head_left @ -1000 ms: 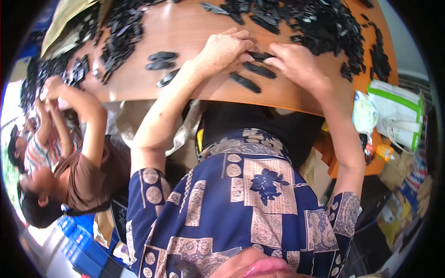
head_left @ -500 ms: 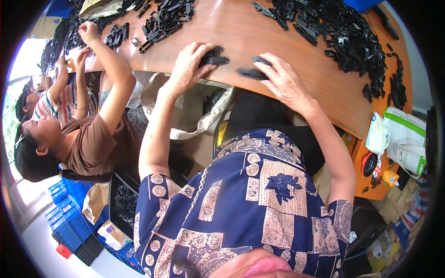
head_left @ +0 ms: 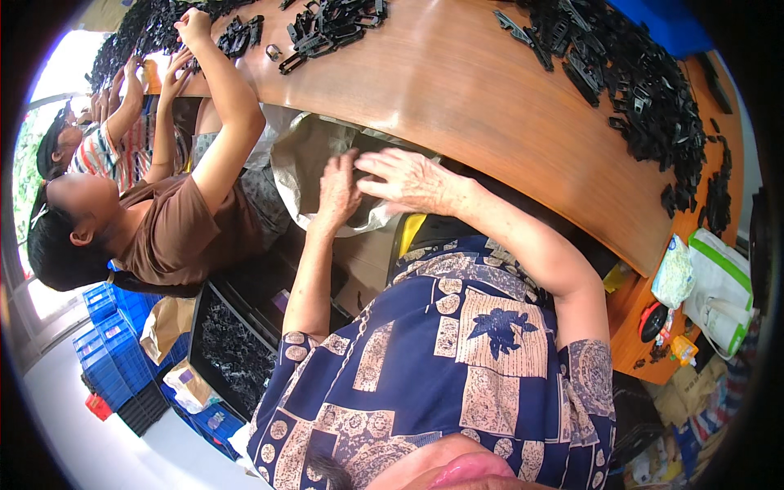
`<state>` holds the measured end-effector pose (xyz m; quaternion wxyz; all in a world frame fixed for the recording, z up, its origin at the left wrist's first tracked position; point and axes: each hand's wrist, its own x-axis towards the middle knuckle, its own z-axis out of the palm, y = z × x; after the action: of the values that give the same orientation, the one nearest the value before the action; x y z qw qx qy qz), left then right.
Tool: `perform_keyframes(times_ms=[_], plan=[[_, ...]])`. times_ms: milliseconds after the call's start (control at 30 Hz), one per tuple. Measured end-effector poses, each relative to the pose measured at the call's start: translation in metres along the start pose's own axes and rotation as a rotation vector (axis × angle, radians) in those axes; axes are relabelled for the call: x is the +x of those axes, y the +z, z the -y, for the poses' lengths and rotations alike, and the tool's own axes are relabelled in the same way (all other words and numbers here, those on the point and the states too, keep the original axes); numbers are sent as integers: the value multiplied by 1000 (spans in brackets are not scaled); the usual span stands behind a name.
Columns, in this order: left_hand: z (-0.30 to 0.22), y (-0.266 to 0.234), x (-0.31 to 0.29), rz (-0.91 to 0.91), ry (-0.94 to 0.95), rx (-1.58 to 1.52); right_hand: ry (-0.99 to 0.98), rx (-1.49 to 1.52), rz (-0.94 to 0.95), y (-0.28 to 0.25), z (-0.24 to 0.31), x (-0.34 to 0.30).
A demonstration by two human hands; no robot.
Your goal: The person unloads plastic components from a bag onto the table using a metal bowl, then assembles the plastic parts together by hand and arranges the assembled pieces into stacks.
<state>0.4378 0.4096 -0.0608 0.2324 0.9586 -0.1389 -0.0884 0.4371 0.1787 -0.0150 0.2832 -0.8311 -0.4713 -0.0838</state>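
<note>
Both my hands are off the tabletop, over the mouth of a whitish sack (head_left: 291,163) that hangs open below the table's front edge. My left hand (head_left: 339,193) points its fingers up, slightly blurred, and I see nothing in it. Reaching across from the right, my right hand (head_left: 408,181) has its fingers stretched out and apart, the tips close to the left hand's fingers. No black part shows in either hand. What lies inside the sack is mostly hidden behind my hands.
A large heap of black plastic parts (head_left: 637,106) covers the right of the wooden table (head_left: 457,90). A smaller pile of black clips (head_left: 331,33) lies at the far left, beside a small metal piece (head_left: 273,52). A co-worker in a brown top (head_left: 167,233) sits to my left.
My hands have left the table edge and come together over the sack, the right one swinging left. The dark parts that were under them on the tabletop are gone from there.
</note>
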Motion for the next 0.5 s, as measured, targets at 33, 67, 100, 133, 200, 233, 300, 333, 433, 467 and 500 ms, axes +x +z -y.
perform_keyframes(times_ms=[33, 67, 100, 133, 200, 233, 300, 333, 433, 467, 500], plan=[[3, 6, 0, 107, 23, -42, 69, 57, 216, -7, 4, -6], [4, 13, 0, 215, 49, -85, 129, 47, 318, 2, 1, -21], [-7, 16, 4, 383, 66, -58, 207, -29, 344, 8, -3, -40], [-19, 18, 9, 551, 91, -28, 291, -109, 369, 13, -7, -54], [-22, 33, 19, 830, 45, -204, 337, -110, 429, 33, -18, -71], [-17, 45, 22, 760, 98, -214, 258, -85, 272, 46, -18, -84], [-2, 64, 37, 726, 45, -354, 191, -205, 284, 31, 9, -86], [-3, 67, 53, 772, -49, -464, 189, -200, 229, 30, 19, -91], [50, 105, 108, 612, 435, -85, 205, -250, 290, 12, 39, -73], [47, 112, 127, 590, 510, 287, 215, -272, 265, 18, 41, -75], [42, 118, 131, 600, 547, 296, 254, -259, 243, 23, 41, -77]])
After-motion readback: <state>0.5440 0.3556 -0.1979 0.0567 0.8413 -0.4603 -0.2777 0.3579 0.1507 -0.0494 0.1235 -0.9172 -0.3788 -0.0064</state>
